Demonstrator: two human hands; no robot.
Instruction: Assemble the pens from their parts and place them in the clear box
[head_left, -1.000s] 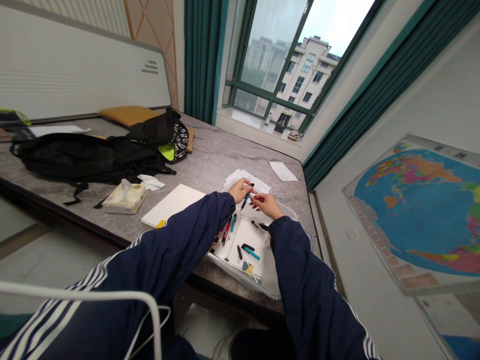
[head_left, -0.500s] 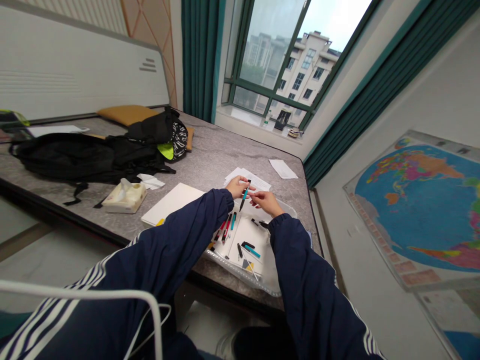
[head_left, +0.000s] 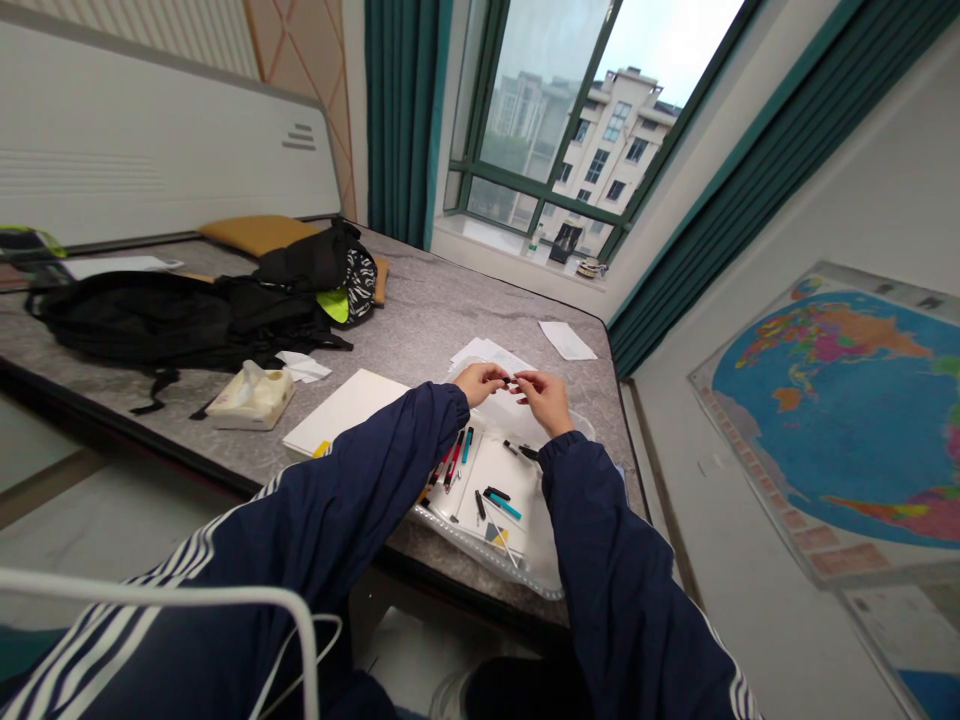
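Close together above a clear plastic tray (head_left: 480, 565), my left hand (head_left: 481, 384) and my right hand (head_left: 547, 402) both pinch a pen (head_left: 511, 381). Only a short dark piece of it shows between the fingertips; the rest is hidden by my hands. Below, a white book or box with a grey-and-yellow corner (head_left: 496, 535) lies in the tray. On and around it are red pens (head_left: 453, 461), a short teal pen part (head_left: 468, 444), another teal pen (head_left: 504, 507) and several black pen parts (head_left: 480, 504).
A white board or book (head_left: 352, 405) and a tissue pack (head_left: 251, 396) lie left of the tray. Further left is a black backpack (head_left: 165, 315). Papers (head_left: 487, 352) sit behind my hands, with one sheet (head_left: 568, 340) nearer the window. A white cable (head_left: 225, 595) crosses the foreground.
The teal-and-black pen was upright in my left hand, with my right fingers beside it. Now it is turned mostly out of sight, and both hands have met on it.
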